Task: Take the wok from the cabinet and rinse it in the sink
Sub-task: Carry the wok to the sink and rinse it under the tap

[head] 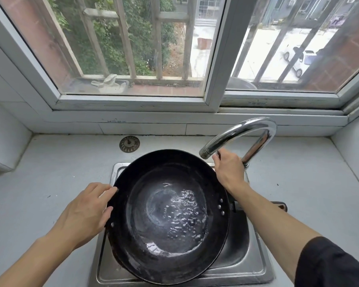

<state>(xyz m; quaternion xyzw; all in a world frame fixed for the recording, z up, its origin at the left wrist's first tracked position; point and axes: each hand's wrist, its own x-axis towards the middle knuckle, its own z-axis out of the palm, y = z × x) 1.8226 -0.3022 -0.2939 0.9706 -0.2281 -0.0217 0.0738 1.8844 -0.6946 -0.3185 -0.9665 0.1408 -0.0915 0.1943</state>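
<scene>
Wok [166,216] sat in sink [243,264] holding some water, left hand [85,212] gripping its rim to steady it, right hand [229,170] just past the far rim, curled on something at the tap [236,135], likely the valve.

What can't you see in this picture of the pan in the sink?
Head view:
- Sink drain: hidden under the wok.
- Tap lever: covered by the right hand.
- Wok handle: mostly behind the right forearm.
- Left hand fingertips on the rim: its grip underneath is hidden.
- Water running: cannot tell.
</scene>
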